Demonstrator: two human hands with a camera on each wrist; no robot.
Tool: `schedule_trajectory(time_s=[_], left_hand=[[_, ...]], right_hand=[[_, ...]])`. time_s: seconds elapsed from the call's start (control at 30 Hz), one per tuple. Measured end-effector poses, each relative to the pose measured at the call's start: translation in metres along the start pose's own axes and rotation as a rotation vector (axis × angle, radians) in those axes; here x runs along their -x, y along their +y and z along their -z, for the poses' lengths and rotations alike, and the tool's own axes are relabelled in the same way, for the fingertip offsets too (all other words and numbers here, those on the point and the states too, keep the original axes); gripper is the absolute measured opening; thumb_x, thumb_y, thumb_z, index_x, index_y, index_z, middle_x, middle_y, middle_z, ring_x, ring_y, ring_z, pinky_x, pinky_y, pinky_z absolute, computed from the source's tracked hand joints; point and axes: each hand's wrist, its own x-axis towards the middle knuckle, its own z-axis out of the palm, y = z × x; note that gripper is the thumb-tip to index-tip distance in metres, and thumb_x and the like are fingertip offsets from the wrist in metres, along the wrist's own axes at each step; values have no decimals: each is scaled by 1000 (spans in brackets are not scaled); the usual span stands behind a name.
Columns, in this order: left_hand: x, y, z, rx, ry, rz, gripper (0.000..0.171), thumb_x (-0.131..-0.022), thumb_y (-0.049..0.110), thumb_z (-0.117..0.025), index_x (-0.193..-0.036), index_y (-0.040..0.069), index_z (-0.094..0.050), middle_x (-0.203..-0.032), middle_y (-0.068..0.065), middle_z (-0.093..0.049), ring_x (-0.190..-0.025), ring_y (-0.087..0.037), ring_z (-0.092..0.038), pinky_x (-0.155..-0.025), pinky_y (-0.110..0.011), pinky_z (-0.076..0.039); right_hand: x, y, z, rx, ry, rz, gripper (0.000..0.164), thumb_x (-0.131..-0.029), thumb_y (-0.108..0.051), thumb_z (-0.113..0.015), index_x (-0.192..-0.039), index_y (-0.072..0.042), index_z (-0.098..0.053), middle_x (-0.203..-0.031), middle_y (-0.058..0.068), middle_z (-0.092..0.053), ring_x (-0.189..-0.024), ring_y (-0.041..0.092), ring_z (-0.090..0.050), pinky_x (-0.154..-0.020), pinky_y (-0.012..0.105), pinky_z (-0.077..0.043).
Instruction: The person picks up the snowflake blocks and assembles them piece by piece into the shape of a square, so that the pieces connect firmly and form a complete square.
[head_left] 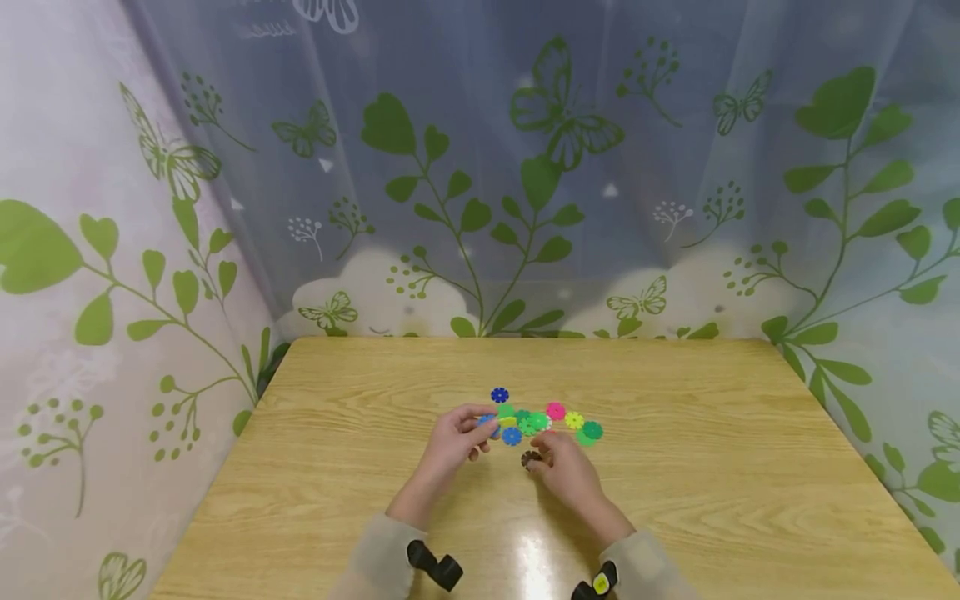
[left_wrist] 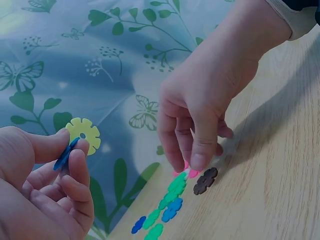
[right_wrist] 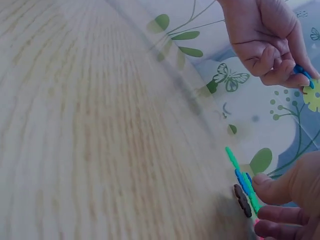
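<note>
My left hand (head_left: 455,437) is raised over the table and pinches a blue flower-shaped plastic disc (left_wrist: 66,154) between thumb and fingers. A yellow notched disc (left_wrist: 84,134) stands joined to its edge. Low over the scattered discs, my right hand (head_left: 566,468) points its loosely bent fingers down. Its fingertips are at a pink disc (left_wrist: 194,173), partly hidden behind them; whether they grip it does not show. Beside the right thumb a dark brown disc (left_wrist: 205,181) lies on the table.
On the wooden table (head_left: 337,492) lie several more discs: a dark blue disc (head_left: 499,395), a blue disc (head_left: 512,436), a pink-red disc (head_left: 556,411), a yellow disc (head_left: 574,419) and a dark green disc (head_left: 592,430). A leaf-patterned curtain (head_left: 465,208) hangs behind the far edge.
</note>
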Motion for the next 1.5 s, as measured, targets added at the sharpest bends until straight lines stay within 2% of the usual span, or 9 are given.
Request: schedule_trajectory(time_s=[0.17,0.27,0.57,0.73,0.93,1.1,1.27,1.37,1.5], left_hand=[[4,1,1,1,8,3,29,-89,13,-64,-115,-1,-60,-91,-23,-65,-62,-15,-55,-50,-20,-40],[11,10,-1,-6,3,-2,28,-90,9,-61,-114,-5,-58,-90,-24,-65,-61,-15,-54,-51,-20,-41],[15,15,1,-21,28,-1,27,-91,9,-60,-113,-6,-59,-88,-21,-66,-61,-13,-55,-51,-19,-42],[13,12,1,-29,25,9,27,-91,9,-61,-113,-6,-59,-88,-21,-66,-60,-13,-55,-51,-20,-42],[3,-5,6,-10,21,10,29,-90,13,-63,-114,-4,-60,-89,-22,-66,-60,-15,-56,-50,-21,-42],[-1,-15,7,-6,29,19,31,-88,19,-66,-113,2,-61,-93,-24,-65,-61,-15,-56,-51,-21,-42],[-1,-17,6,-8,30,0,31,-88,21,-66,-112,3,-62,-92,-23,-65,-61,-14,-56,-50,-20,-41],[-1,-17,6,-8,26,-11,31,-88,22,-66,-111,3,-62,-91,-22,-65,-60,-13,-55,-49,-19,-41],[-2,-17,5,-7,27,-9,30,-87,21,-66,-111,3,-63,-89,-22,-65,-59,-12,-55,-50,-19,-41]], right_hand=[[2,0,-6,133,-8,-17,32,-75,-16,-77,-103,-5,-66,-98,9,-59,-87,25,-58,-74,43,-53],[2,0,-8,177,-7,-29,30,-74,-16,-77,-100,-6,-67,-94,7,-56,-83,23,-55,-70,40,-53],[-3,1,-10,168,-11,-47,25,-74,-14,-78,-92,-7,-63,-85,3,-52,-77,19,-51,-66,35,-50],[-3,1,-8,84,-9,-49,27,-76,-11,-76,-93,-11,-56,-76,0,-55,-68,16,-52,-57,31,-46],[-1,2,-6,-52,-10,-69,20,-82,-8,-70,-98,-12,-58,-70,0,-60,-63,13,-55,-54,29,-47],[-2,1,-4,-211,61,-62,19,-83,-2,-68,-100,-7,-61,-71,1,-59,-63,14,-53,-53,26,-48],[-2,-4,-2,-286,139,-17,18,-84,-2,-67,-100,-8,-61,-72,0,-61,-65,12,-54,-55,23,-48],[-1,-11,2,-345,189,20,17,-84,-1,-66,-99,-8,-61,-72,6,-63,-62,12,-54,-53,22,-48],[-2,-19,6,-425,246,26,15,-84,1,-65,-98,-6,-61,-72,14,-63,-58,14,-52,-47,20,-44]])
